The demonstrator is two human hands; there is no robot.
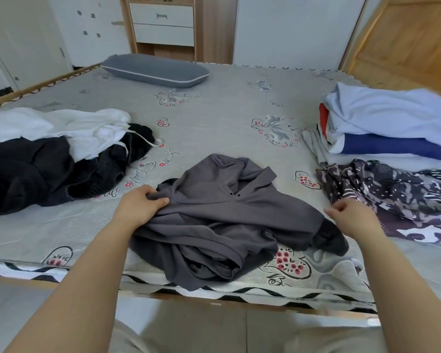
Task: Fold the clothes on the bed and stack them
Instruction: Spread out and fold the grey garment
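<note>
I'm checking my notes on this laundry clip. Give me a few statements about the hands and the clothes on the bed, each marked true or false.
1. The left hand grips the grey shirt. True.
2. The right hand holds the patterned garment. False: it holds nothing; its fingers are loosely curled beside the shirt.
3. The grey shirt is neatly folded. False: it lies crumpled at the near edge of the bed.
4. A grey pillow lies at the far end of the bed. True.
5. The white garment lies partly on the black clothes. True.
</note>
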